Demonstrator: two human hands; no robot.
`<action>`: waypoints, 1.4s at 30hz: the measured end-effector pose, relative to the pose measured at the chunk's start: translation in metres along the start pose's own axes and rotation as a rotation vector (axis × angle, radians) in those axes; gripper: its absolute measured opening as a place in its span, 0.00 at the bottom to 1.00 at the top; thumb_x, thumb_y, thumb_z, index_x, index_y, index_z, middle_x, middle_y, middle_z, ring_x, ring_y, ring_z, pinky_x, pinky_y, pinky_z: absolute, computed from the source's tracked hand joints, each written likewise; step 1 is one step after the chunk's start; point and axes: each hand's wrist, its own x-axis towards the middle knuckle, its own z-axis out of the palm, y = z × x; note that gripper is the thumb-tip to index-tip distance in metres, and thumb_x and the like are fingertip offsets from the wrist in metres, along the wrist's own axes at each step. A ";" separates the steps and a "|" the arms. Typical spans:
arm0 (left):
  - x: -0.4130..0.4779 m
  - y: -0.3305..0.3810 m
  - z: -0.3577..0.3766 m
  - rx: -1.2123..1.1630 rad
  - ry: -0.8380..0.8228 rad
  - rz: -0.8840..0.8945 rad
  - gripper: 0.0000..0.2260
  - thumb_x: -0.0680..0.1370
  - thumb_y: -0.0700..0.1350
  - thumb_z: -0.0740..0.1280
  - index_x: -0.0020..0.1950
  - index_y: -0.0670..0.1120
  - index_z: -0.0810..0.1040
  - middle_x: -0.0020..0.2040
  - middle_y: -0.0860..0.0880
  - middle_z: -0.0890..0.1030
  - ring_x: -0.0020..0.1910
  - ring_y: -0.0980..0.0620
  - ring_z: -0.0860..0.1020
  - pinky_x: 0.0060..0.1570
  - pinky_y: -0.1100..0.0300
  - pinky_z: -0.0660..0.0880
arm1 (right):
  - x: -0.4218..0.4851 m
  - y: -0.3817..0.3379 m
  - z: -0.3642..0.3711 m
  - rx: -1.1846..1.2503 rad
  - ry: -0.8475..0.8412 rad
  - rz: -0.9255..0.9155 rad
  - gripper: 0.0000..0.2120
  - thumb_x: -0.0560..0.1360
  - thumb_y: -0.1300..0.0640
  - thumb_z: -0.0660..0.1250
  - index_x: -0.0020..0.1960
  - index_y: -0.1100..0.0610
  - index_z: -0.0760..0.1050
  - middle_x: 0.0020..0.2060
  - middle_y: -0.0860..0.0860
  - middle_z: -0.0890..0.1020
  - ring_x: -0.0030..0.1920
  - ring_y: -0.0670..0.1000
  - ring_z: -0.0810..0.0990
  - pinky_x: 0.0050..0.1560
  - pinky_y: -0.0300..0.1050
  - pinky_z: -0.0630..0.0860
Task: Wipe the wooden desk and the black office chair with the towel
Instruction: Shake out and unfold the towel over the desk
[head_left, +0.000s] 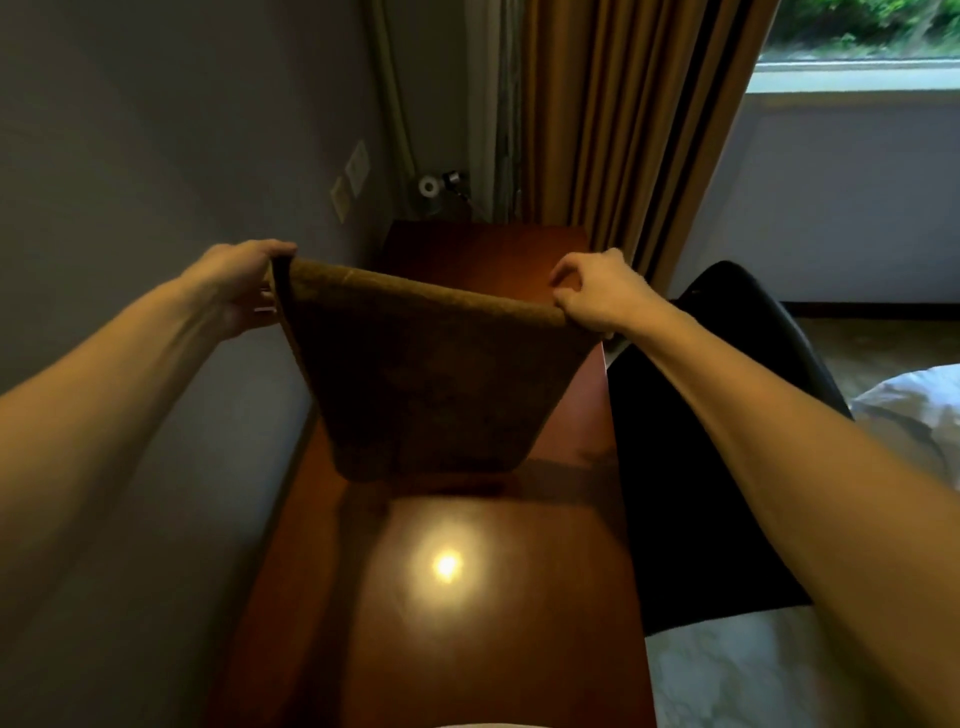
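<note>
**A:** Where is the towel (431, 379)?

**B:** Between the grips. The left hand (244, 280) pinches one top corner and the right hand (597, 296) the other. Its top edge runs hand to hand, and the cloth hangs below.

**A:** And the surfaces?

**B:** The wooden desk (493, 597) lies directly under the hem; I cannot tell if they touch. The black chair (691, 467) sits below and outside the right hand. A wall (130, 156) is beyond the left.

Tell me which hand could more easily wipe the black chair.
Likely the right hand: it grips the towel on the side nearest the chair; the left hand is by the wall.
</note>
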 end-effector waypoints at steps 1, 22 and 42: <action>0.002 0.002 0.002 -0.005 0.002 -0.004 0.10 0.81 0.51 0.69 0.41 0.51 0.75 0.30 0.53 0.76 0.28 0.56 0.78 0.36 0.57 0.76 | 0.002 -0.001 0.003 -0.015 -0.037 -0.040 0.17 0.82 0.45 0.66 0.69 0.48 0.73 0.71 0.61 0.66 0.64 0.62 0.75 0.62 0.54 0.77; 0.030 -0.005 -0.031 0.539 -0.284 0.092 0.47 0.66 0.44 0.83 0.80 0.54 0.63 0.64 0.46 0.74 0.61 0.46 0.78 0.50 0.57 0.77 | 0.019 0.003 -0.010 0.018 0.095 -0.182 0.09 0.73 0.53 0.78 0.41 0.49 0.78 0.42 0.46 0.81 0.43 0.43 0.81 0.37 0.34 0.74; 0.051 0.008 -0.004 1.036 0.097 0.972 0.08 0.81 0.46 0.71 0.54 0.42 0.87 0.51 0.42 0.85 0.46 0.42 0.81 0.42 0.51 0.75 | 0.024 0.003 -0.028 -0.113 0.413 -0.199 0.12 0.83 0.47 0.65 0.63 0.48 0.82 0.54 0.50 0.86 0.57 0.55 0.83 0.56 0.58 0.80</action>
